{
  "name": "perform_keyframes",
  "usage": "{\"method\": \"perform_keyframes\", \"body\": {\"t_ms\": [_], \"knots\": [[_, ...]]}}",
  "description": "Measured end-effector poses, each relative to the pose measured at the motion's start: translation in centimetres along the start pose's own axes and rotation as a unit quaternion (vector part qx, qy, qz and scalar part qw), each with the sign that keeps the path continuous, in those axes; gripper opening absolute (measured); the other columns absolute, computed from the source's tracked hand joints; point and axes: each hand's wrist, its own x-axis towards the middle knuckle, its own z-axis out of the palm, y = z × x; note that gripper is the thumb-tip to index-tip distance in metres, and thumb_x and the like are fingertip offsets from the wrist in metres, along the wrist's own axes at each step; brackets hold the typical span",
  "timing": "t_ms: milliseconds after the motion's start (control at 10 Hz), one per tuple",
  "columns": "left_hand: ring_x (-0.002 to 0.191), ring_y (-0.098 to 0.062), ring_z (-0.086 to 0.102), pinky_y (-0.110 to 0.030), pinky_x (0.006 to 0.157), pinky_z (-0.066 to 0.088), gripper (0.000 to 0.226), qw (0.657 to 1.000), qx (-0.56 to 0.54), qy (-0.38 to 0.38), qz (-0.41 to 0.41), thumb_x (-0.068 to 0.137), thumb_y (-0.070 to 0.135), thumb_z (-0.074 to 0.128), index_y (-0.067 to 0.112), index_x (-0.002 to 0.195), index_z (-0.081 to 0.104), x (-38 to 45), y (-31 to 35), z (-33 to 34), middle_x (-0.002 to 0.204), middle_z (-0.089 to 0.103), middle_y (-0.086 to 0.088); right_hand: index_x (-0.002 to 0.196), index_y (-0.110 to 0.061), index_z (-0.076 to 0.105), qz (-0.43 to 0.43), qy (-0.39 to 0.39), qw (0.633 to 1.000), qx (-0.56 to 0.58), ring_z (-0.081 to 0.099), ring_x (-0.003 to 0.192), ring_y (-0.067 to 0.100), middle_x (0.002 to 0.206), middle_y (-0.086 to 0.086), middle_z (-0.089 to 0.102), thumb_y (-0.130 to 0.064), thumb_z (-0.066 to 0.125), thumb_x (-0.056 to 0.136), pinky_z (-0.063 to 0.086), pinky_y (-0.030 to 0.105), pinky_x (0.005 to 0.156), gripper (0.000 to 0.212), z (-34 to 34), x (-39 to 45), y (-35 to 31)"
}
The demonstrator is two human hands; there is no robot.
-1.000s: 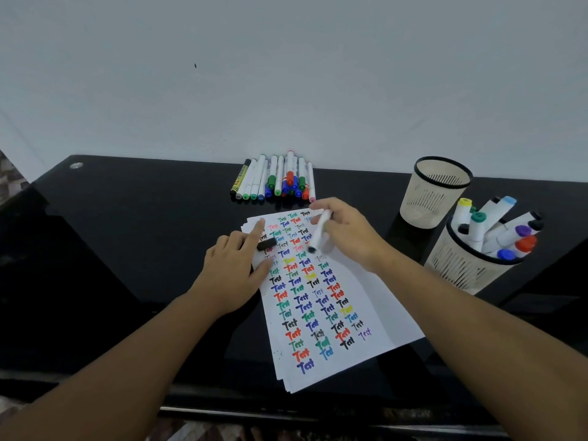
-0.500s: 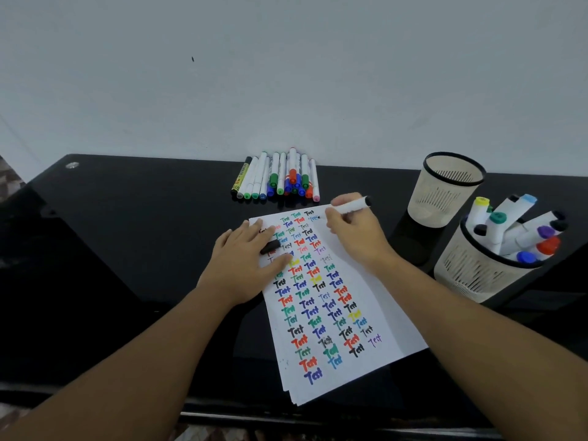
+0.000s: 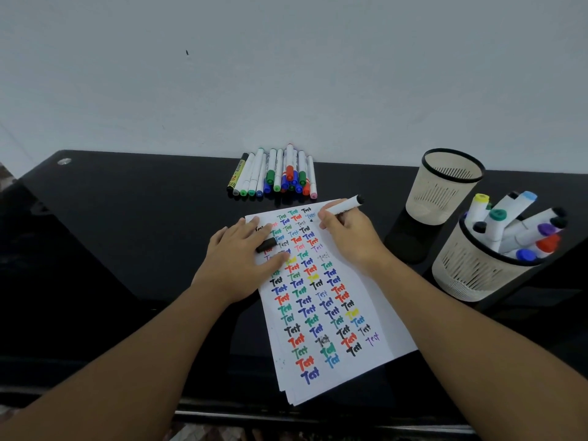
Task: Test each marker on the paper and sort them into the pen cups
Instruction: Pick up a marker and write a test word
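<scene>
Two hands work at the paper (image 3: 375, 313) on the desk (image 3: 127, 249): the left hand (image 3: 241, 259) lies flat on it, fingers nipping a cap (image 3: 266, 245); the right hand (image 3: 345, 232) grips a marker (image 3: 345, 205), tip at the sheet's top edge. Little blank space remains there, so I'd expect a stroke to run onto the desk. Full cup (image 3: 477, 268) and empty cup (image 3: 445, 186) stand right, nothing between. Untested markers (image 3: 273, 173) lie beyond; a careless sleeve could roll them.

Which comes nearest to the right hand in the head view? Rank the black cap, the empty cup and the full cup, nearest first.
From the right hand:
1. Black cap, to its left, at the left hand's fingers.
2. Empty cup, to its right, further back.
3. Full cup, farthest right.
</scene>
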Motion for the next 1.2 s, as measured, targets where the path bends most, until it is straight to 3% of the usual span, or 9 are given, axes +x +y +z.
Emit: {"method": "perform_keyframes", "body": {"t_ms": [500, 700, 900, 1200], "knots": [[0.156, -0.012, 0.006, -0.041, 0.125, 0.002, 0.084, 1.000, 0.004, -0.004, -0.003, 0.088, 0.083, 0.030, 0.038, 0.159, 0.025, 0.13, -0.02, -0.06, 0.169, 0.015, 0.009, 0.110, -0.021, 0.066, 0.004, 0.012, 0.999, -0.048, 0.067, 0.095, 0.016, 0.101, 0.000, 0.070, -0.043, 0.056, 0.105, 0.057, 0.049, 0.095, 0.025, 0.29, 0.04, -0.06], [0.156, -0.012, 0.007, -0.040, 0.125, 0.002, 0.085, 1.000, 0.001, 0.001, -0.004, 0.087, 0.084, 0.030, 0.038, 0.159, 0.026, 0.08, 0.00, -0.02, 0.169, 0.016, 0.010, 0.100, -0.032, 0.064, 0.008, 0.007, 0.999, -0.050, 0.068, 0.096, 0.017, 0.100, -0.002, 0.070, -0.041, 0.055, 0.105, 0.057, 0.050, 0.094, 0.014, 0.07, 0.05, -0.13], [0.156, -0.012, 0.007, -0.040, 0.124, 0.002, 0.087, 1.000, 0.001, -0.003, -0.004, 0.085, 0.085, 0.028, 0.039, 0.159, 0.026, 0.10, 0.00, -0.08, 0.169, 0.016, 0.010, 0.116, -0.015, 0.064, 0.012, 0.008, 0.998, -0.064, 0.068, 0.100, 0.024, 0.106, 0.006, 0.071, -0.046, 0.053, 0.105, 0.056, 0.053, 0.097, 0.034, 0.07, -0.18, -0.05], [0.156, -0.012, 0.007, -0.041, 0.125, 0.003, 0.086, 1.000, -0.002, 0.002, -0.002, 0.086, 0.084, 0.029, 0.038, 0.159, 0.026, 0.08, -0.06, -0.01, 0.168, 0.017, 0.010, 0.110, -0.022, 0.063, 0.010, 0.019, 0.999, -0.038, 0.067, 0.097, 0.013, 0.100, -0.003, 0.071, -0.044, 0.053, 0.106, 0.056, 0.048, 0.097, 0.025, -0.08, 0.04, 0.27]]}}
